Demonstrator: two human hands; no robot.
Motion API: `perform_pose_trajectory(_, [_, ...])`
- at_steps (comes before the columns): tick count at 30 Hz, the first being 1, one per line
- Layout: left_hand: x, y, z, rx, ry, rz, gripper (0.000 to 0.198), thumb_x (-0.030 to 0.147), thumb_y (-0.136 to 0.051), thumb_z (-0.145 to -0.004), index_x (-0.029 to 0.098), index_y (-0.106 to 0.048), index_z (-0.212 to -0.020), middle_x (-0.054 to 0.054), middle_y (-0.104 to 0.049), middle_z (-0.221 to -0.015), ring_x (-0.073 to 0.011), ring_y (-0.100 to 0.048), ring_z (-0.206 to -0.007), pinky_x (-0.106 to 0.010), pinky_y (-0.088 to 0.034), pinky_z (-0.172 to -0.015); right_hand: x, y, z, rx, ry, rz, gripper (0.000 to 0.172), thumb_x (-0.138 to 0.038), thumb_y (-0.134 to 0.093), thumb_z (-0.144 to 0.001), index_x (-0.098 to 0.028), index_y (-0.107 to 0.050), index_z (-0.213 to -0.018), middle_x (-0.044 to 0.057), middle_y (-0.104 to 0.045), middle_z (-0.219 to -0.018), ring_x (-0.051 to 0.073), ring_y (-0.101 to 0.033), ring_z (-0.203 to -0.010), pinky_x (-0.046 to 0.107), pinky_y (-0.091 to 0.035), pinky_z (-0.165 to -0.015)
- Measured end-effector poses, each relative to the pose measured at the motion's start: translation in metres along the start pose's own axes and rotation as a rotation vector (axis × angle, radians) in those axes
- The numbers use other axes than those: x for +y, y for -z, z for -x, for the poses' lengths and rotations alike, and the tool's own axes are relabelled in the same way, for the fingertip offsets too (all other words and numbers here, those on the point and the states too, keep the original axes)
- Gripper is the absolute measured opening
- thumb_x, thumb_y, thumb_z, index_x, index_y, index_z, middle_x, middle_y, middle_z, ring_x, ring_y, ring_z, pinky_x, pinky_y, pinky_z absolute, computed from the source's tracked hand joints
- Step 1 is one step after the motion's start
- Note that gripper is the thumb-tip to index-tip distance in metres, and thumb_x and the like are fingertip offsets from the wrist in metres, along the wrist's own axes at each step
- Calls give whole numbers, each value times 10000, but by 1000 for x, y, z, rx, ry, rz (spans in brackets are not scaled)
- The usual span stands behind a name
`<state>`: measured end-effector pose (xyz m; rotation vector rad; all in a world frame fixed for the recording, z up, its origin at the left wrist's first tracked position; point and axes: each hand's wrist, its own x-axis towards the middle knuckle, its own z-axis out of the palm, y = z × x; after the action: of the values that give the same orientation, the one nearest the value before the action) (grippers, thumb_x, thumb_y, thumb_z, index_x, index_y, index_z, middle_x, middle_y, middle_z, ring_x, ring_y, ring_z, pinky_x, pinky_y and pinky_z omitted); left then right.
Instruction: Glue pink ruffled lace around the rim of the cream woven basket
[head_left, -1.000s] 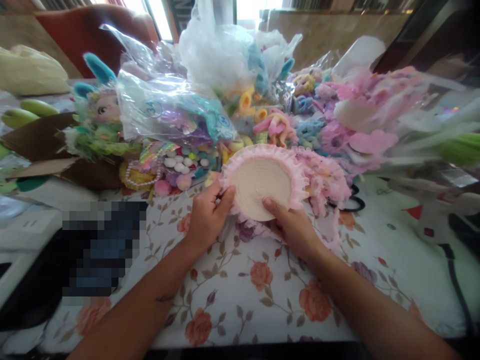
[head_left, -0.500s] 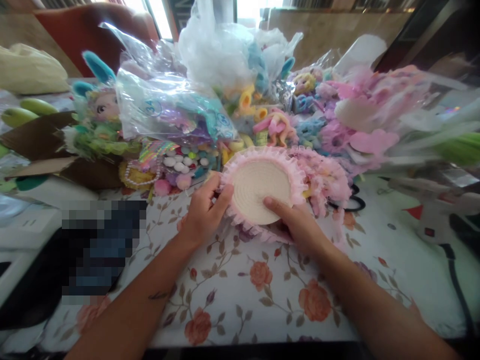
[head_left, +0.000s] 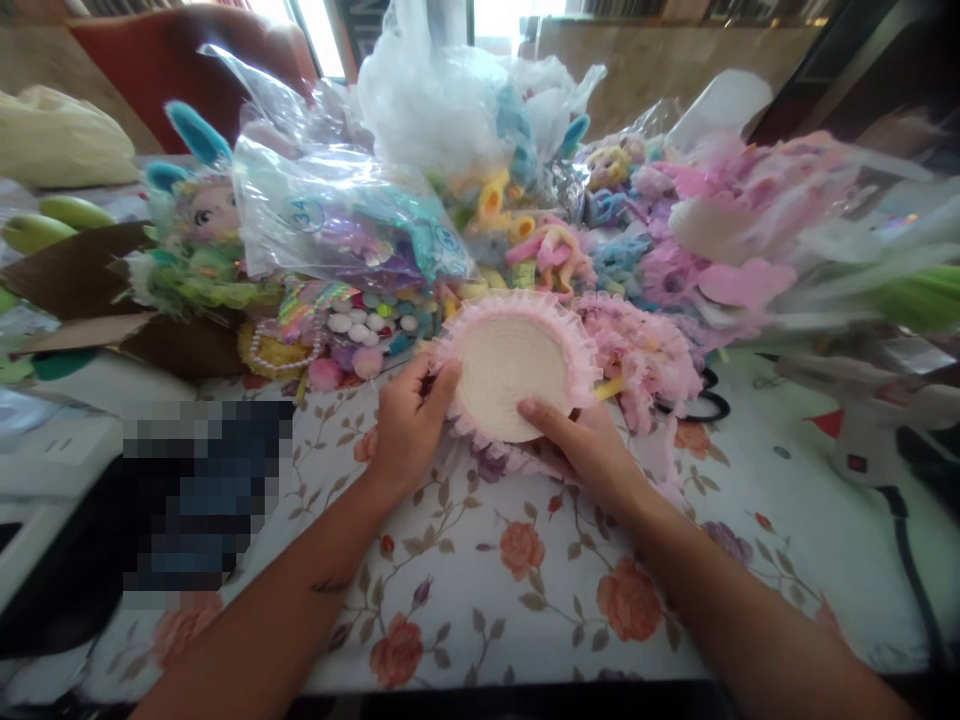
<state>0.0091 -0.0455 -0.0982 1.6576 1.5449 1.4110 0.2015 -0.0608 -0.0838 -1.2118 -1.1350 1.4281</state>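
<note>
Between both hands is a round cream coiled disc (head_left: 512, 370) with pink ruffled lace trim (head_left: 576, 345) around its edge. My left hand (head_left: 415, 415) grips the left rim, thumb on top and the other fingers partly hidden beneath. On the lower right, my right hand (head_left: 589, 440) pinches the disc, its thumb lying on the cream face and its fingers underneath out of sight. A loose end of the lace hangs below and to the right of the disc. Just right of it lies a heap of pink lace (head_left: 645, 350).
Clear bags (head_left: 345, 215), plush pieces and trims are piled behind the disc. A doll (head_left: 206, 215) stands by a cardboard box (head_left: 82, 280) on the left. To the right are black-handled scissors (head_left: 705, 400) and a hot glue gun (head_left: 862, 410) with a cord.
The disc and both hands have shifted slightly left, and the disc has tilted or turned a little. Both hands keep hold of it.
</note>
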Motion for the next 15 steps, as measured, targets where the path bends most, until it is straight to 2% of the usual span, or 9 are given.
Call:
perform_pose_trajectory(3, [1, 2, -3, -68, 68, 182, 331, 510, -615, -889, 210, -533, -775, 36, -452, -635, -117, -381, -556, -263, -312, -507, -3, 3, 0, 10, -18, -37, 301, -490, -791, -718, -235, -655, -803, 37, -672, -656, 256, -693, -748, 327, -550, -572])
perform_pose_trajectory(6, [2, 4, -6, -60, 55, 224, 278, 485, -623, -887, 214, -564, -873, 35, -485, -684, -114, -406, -568, -248, -331, -510, -5, 5, 1, -29, -40, -31, 286, -464, -803, -718, -229, -649, -776, 15, -633, -608, 207, -646, -619, 297, -507, -511])
perform_pose_trajectory(9, [1, 8, -8, -74, -5, 114, 202, 393, -592, -916, 216, -546, -829, 46, -445, -652, -115, -400, -563, -251, -326, -525, -5, 8, 1, -67, -67, 37, 311, -481, -789, -735, -208, -642, -751, -28, -520, -502, 120, -478, -417, 244, -357, -366])
perform_pose_trajectory(11, [-1, 9, -9, -111, -50, 22, 227, 361, -574, -926, 214, -509, -765, 49, -423, -632, -117, -386, -556, -263, -314, -533, -4, 11, 0, -39, -71, 85, 335, -497, -781, -741, -194, -664, -823, -48, -485, -490, 87, -387, -367, 226, -261, -321])
perform_pose_trajectory(13, [-1, 10, -8, -140, -86, -62, 278, 348, -558, -932, 214, -451, -714, 47, -414, -622, -119, -379, -555, -274, -304, -541, -3, 13, -1, -5, -62, 112, 387, -497, -789, -735, -190, -683, -945, -40, -533, -543, 82, -390, -378, 219, -252, -318])
perform_pose_trajectory(15, [0, 9, -6, -133, -122, -132, 297, 332, -540, -937, 218, -408, -697, 49, -397, -606, -123, -374, -549, -284, -294, -546, -2, 14, -1, -2, -44, 112, 422, -487, -795, -733, -197, -689, -1020, -15, -606, -623, 94, -451, -417, 221, -304, -339])
